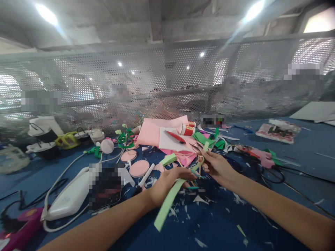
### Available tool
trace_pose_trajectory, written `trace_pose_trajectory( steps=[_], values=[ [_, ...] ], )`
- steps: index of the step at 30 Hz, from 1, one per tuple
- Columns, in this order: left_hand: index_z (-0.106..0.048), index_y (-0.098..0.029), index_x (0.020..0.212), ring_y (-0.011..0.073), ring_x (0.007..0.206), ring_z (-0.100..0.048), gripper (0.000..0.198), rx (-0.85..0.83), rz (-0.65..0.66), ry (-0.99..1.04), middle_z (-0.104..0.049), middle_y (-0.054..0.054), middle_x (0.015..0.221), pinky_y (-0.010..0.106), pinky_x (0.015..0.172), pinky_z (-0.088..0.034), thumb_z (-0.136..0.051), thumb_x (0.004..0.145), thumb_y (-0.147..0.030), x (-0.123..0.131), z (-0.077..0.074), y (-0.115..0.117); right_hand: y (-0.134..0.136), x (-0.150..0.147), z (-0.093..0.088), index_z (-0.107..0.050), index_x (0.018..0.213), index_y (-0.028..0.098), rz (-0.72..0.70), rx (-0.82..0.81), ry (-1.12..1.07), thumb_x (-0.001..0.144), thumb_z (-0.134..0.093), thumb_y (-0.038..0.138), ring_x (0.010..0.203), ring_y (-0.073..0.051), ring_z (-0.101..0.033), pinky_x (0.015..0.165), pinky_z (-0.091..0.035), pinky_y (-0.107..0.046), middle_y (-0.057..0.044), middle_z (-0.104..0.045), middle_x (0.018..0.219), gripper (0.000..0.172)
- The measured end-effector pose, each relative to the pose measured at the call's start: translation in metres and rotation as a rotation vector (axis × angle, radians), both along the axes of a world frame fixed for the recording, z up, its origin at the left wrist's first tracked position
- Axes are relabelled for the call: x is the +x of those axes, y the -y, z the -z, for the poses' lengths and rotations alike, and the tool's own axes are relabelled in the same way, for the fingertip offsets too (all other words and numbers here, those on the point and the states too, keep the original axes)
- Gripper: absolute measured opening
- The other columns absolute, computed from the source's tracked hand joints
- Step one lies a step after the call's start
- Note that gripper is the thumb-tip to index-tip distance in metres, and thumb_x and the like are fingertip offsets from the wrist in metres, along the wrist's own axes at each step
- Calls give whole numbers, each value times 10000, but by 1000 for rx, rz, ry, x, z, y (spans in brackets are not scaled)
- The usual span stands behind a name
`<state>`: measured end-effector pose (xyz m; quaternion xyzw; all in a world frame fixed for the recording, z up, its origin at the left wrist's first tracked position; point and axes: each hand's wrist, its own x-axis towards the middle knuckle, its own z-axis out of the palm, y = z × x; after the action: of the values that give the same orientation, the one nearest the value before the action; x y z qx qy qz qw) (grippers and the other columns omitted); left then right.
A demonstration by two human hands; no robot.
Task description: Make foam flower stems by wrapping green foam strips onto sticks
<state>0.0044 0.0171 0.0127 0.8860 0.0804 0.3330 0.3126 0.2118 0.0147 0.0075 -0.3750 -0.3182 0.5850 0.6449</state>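
My left hand [167, 183] grips a long light-green foam strip [167, 205] that hangs down toward me over the blue table [214, 226]. My right hand [216, 165] pinches the upper end of a thin green strip [202, 153] between thumb and fingers, just right of the left hand. Both hands hover low above scattered paper scraps. Pink foam sheets [154, 134] and round pink discs [139, 168] lie just beyond the hands.
A red-and-white glue tube [187, 130] rests on the pink sheets. A white power bank with cable [70, 197] lies at left, scissors [272, 174] at right, cups [42, 134] far left. A perforated metal screen [167, 80] closes the table's far side.
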Motion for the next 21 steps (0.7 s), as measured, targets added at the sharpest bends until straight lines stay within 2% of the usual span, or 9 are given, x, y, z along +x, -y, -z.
trace_pose_trajectory(
  steps=[3,6,10,14,18,21],
  values=[
    [-510,-178,1001,156,703,-666,184,-139,-47,136,-690,88,823,239,586,-518,-439,890,-307,4,6,0,1,0,-1,-540,601,128,-4,17,43,484,-824,394,291,-4,-313,267,-213,-137,45,-517,442,407],
    [-513,-172,829,88,446,-560,224,-249,-123,189,-637,30,634,182,421,-433,-385,907,-339,7,10,-3,-1,2,-1,-532,601,130,11,8,61,473,-822,400,266,13,-246,254,-137,-133,47,-517,433,416],
    [-508,-164,798,72,431,-525,220,-381,-204,198,-588,-3,583,174,424,-427,-452,876,-361,9,11,-5,-2,4,1,-542,638,149,56,14,103,510,-800,404,239,0,-257,249,-107,-134,69,-496,400,385],
    [-522,-154,749,68,420,-506,254,-443,-235,179,-558,-17,552,175,417,-421,-527,824,-396,10,6,-3,7,-4,1,-611,766,133,109,30,368,600,-736,428,197,-43,-293,227,-114,-158,76,-457,328,361],
    [-530,-158,735,39,327,-402,260,-507,-306,152,-565,-26,512,153,332,-290,-530,816,-406,12,0,-1,21,-14,-5,-573,765,155,45,38,559,628,-716,401,184,-70,-348,202,-187,-167,33,-556,388,316],
    [-541,-159,739,57,347,-453,249,-563,-328,147,-574,-22,513,158,333,-271,-550,803,-400,15,-2,-3,27,-18,-7,-542,723,177,-10,118,633,634,-724,395,197,-88,-402,201,-241,-169,30,-572,416,298]
  ],
)
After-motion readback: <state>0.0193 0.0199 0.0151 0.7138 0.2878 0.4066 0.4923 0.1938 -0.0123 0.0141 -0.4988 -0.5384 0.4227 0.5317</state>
